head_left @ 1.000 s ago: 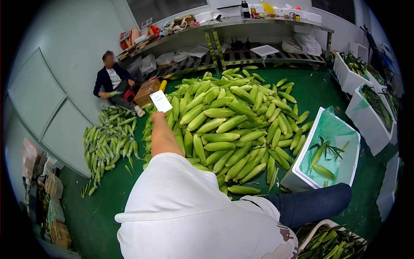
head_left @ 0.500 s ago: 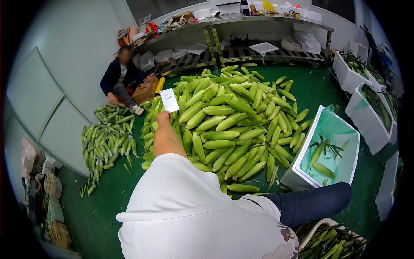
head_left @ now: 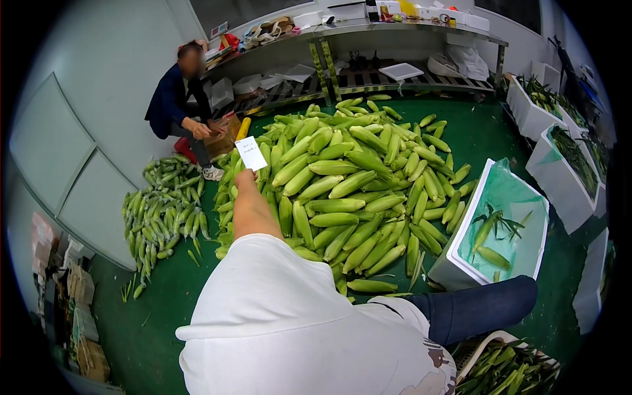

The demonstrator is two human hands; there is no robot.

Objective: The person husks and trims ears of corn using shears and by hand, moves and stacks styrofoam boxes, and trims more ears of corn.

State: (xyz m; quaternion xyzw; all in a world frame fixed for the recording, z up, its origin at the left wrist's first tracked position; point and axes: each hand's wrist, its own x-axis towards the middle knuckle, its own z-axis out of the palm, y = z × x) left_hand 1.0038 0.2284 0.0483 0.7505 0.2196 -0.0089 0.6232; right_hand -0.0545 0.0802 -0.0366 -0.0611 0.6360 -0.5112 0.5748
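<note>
My left hand is closed on the lower edge of a white card with a few lines of dark writing. The arm is stretched forward, and the card is upright in front of the left edge of a large heap of green corn ears. My right hand is out of view. To the left of the heap, a smaller pile of wrapped corn lies on the green floor.
Another person in a dark jacket crouches at the back left beside a cardboard box. A foam box with a green liner stands right. A metal table runs along the back; a basket of husks is at bottom right.
The other person has risen from a low seat to a crouch, after reaching down toward the wrapped corn. My hand and the card shifted right, then slightly back left.
</note>
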